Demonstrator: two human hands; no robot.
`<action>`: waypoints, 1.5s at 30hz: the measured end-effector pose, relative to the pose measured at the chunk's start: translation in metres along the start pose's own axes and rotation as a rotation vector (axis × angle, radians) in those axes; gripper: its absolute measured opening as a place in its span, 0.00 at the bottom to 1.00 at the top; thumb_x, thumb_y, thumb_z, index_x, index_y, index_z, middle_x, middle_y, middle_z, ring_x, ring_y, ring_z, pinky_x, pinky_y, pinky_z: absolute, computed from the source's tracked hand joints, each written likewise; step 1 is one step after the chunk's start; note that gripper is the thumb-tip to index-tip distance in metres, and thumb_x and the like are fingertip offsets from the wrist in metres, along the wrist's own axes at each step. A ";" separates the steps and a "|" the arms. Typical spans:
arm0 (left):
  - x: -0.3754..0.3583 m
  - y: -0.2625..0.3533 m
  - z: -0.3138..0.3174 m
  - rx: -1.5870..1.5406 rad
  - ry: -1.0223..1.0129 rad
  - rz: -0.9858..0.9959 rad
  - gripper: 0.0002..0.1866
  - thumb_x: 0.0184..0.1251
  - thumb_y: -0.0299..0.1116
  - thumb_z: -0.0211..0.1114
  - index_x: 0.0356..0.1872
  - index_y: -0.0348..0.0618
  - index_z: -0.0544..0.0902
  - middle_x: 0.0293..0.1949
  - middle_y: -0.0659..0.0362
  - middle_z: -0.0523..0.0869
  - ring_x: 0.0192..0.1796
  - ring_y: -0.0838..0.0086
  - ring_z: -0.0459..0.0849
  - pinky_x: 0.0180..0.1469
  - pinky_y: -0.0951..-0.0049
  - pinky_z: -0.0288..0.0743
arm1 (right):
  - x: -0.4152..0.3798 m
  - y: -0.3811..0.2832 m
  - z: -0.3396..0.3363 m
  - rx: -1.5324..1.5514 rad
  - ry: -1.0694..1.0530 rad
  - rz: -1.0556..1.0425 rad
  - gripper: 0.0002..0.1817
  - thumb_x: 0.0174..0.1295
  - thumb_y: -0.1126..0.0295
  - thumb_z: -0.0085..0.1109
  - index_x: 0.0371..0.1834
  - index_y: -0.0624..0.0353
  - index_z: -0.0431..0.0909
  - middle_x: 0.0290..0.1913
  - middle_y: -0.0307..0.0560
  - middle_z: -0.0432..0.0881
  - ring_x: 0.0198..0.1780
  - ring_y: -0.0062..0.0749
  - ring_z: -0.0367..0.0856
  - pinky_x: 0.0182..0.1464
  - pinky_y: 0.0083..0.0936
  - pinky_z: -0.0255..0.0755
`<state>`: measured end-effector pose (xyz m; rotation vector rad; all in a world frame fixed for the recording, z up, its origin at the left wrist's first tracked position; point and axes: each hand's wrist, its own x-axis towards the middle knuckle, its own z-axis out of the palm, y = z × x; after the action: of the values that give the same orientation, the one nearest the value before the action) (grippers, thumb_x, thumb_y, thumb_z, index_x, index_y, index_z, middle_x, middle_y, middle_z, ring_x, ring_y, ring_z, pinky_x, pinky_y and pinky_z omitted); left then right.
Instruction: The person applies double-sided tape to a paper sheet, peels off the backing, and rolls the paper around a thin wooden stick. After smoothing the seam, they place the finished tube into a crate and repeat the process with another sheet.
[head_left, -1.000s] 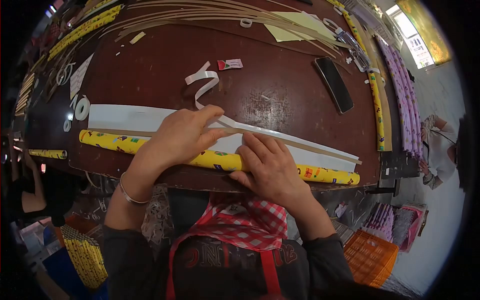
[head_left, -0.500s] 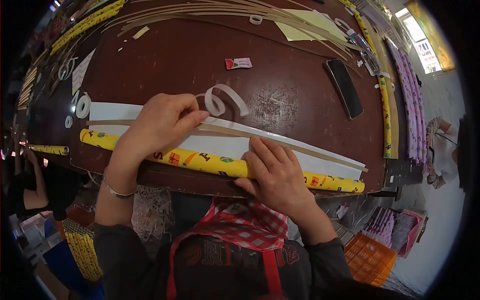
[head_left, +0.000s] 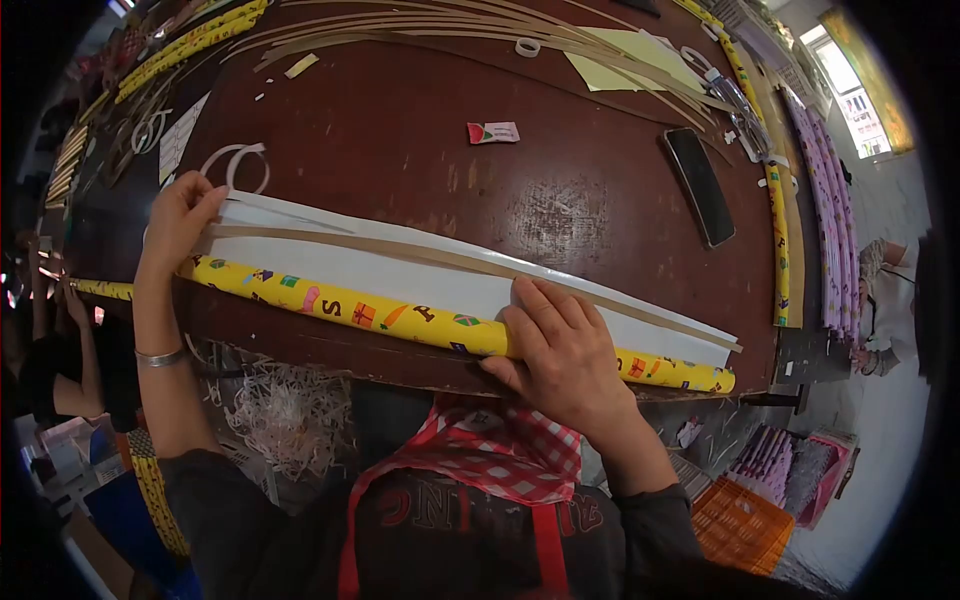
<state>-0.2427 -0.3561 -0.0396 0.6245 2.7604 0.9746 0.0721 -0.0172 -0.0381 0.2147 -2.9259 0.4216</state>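
A long yellow patterned roll (head_left: 390,318) lies along the table's front edge, its white underside (head_left: 420,268) spread flat behind it. A brown strip (head_left: 370,243) runs lengthwise on the white sheet. At the left end, my left hand (head_left: 182,225) is closed, thumb and fingers pinching a thin white strip (head_left: 250,165) that curls up behind it. My right hand (head_left: 560,345) lies over the roll and the strip right of the middle, fingers stretched over the white sheet and thumb on the near side of the roll.
Behind lie a small pink packet (head_left: 493,132), a phone (head_left: 698,188), a tape roll (head_left: 527,46), yellow paper (head_left: 640,60) and long brown strips (head_left: 400,30). Purple rolls (head_left: 820,210) stand at the right. Another person's arm (head_left: 85,350) shows at far left.
My left hand has moved left along the sheet to its left end, drawing the curled white strip with it. My right hand has stayed on the roll. The view has shifted slightly.
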 end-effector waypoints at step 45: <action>-0.019 0.142 0.080 -0.008 -0.461 0.352 0.09 0.60 0.33 0.63 0.32 0.36 0.82 0.27 0.49 0.84 0.30 0.58 0.83 0.35 0.63 0.75 | 0.001 0.002 -0.001 -0.001 0.000 0.011 0.27 0.53 0.51 0.69 0.47 0.61 0.78 0.60 0.57 0.77 0.59 0.50 0.76 0.60 0.45 0.70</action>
<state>-0.1560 -0.2190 -0.0124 1.1936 2.2819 0.7741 0.0713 -0.0156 -0.0378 0.1986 -2.9284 0.4213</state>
